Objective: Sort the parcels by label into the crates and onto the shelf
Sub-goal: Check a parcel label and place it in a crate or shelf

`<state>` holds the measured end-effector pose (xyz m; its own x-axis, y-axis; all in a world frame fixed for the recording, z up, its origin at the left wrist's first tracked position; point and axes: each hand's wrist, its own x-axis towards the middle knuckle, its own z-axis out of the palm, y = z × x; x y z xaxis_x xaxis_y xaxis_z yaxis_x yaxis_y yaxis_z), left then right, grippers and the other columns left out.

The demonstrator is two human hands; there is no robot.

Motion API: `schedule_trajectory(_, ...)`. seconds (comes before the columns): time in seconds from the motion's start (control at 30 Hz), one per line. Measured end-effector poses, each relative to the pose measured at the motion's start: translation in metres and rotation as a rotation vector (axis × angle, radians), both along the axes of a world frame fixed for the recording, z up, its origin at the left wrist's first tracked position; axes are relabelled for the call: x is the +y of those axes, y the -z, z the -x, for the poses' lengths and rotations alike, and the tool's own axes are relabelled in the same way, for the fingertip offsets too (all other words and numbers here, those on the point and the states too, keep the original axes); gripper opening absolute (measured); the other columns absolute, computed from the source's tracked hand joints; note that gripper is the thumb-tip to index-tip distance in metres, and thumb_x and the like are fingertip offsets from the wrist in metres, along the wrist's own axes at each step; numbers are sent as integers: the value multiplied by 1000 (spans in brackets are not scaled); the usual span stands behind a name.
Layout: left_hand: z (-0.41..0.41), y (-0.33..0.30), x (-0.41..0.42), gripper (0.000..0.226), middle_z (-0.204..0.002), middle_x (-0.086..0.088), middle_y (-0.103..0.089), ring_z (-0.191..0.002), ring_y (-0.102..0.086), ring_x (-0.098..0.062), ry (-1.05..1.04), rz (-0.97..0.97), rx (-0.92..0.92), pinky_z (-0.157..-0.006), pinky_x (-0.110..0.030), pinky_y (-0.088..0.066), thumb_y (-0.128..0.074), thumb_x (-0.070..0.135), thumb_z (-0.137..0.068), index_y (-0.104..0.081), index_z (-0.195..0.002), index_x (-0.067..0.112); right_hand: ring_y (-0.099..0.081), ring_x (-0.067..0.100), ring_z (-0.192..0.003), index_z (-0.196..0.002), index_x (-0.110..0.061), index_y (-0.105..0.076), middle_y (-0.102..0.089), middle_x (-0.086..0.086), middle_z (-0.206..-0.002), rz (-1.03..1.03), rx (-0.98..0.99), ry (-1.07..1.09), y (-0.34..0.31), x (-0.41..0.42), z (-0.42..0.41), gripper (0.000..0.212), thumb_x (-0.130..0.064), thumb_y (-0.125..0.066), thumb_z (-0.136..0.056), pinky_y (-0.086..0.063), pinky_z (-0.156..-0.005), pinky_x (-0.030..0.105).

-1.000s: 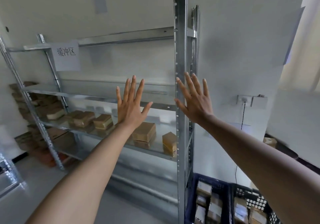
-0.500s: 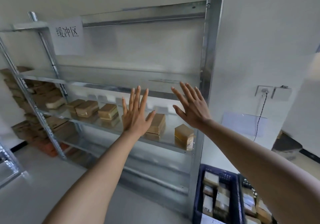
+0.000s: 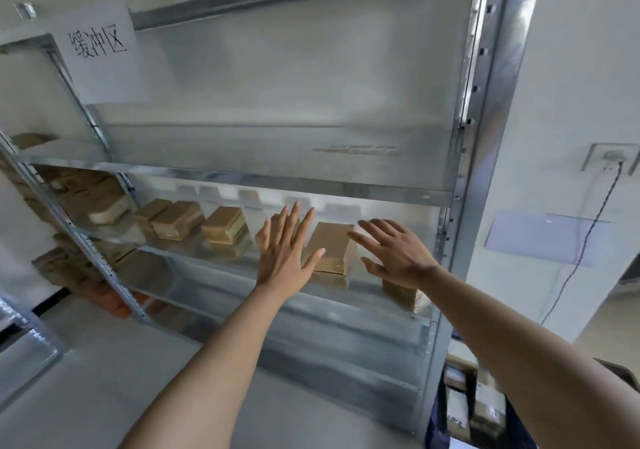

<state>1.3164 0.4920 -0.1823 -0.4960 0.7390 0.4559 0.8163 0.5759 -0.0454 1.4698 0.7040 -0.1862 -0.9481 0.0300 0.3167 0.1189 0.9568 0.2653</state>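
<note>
A metal shelf (image 3: pixel 242 174) fills the view. On its middle level lie several brown cardboard parcels (image 3: pixel 225 225) in a row. My left hand (image 3: pixel 285 252) is held flat with fingers spread in front of that level, empty. My right hand (image 3: pixel 394 251) is also spread and empty, just right of it. Between the two hands stands one brown parcel (image 3: pixel 330 246); neither hand grips it. Another parcel (image 3: pixel 403 298) shows under my right wrist, partly hidden. At the bottom right a dark blue crate (image 3: pixel 434 417) holds labelled parcels (image 3: pixel 457 410).
A paper sign (image 3: pixel 97 44) with printed characters hangs on the shelf's upper left. The shelf's right upright (image 3: pixel 485 136) stands near a white wall with a socket (image 3: pixel 609 159) and cable. More brown boxes (image 3: pixel 86 192) are stacked behind the shelf at left. Grey floor lies below.
The view has moved closer to the shelf and tilted down. Both spread hands have dropped from the upper level to the parcel level, on either side of one parcel.
</note>
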Motion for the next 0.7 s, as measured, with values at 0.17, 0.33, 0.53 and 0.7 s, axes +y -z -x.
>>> schedule_trajectory(0.17, 38, 25, 21, 76, -164, 0, 14, -150, 17, -18, 28, 16, -66, -120, -48, 12, -21, 65, -95, 14, -154, 34, -41, 31, -139, -155, -30, -26, -38, 10, -155, 51, -36, 161, 17, 27, 12, 63, -56, -29, -98, -17, -117, 43)
schedule_trajectory(0.33, 74, 45, 55, 76, -165, -1, 10, -151, 13, -19, 91, 53, -84, -120, -45, 13, -20, 66, -94, 4, -157, 29, -33, 32, -144, -156, -32, -20, -31, 9, -158, 132, -18, 321, 30, 48, 24, 63, -57, -20, -98, -15, -120, 47)
schedule_trajectory(0.53, 118, 64, 98, 80, -163, 1, 18, -150, 19, -17, 224, 119, -95, -118, -47, 17, -25, 67, -94, 10, -156, 30, -33, 31, -144, -156, -32, -21, -35, 10, -156, 129, 15, 543, 48, 60, 43, 64, -58, -26, -97, -18, -121, 50)
schedule_trajectory(0.7, 139, 77, 128, 84, -160, 3, 28, -146, 30, -15, 341, 210, -100, -115, -48, 23, -19, 73, -92, 22, -152, 31, -27, 31, -147, -157, -29, -16, -35, 10, -157, 146, 13, 710, 60, 60, 50, 71, -62, -17, -95, -12, -122, 51)
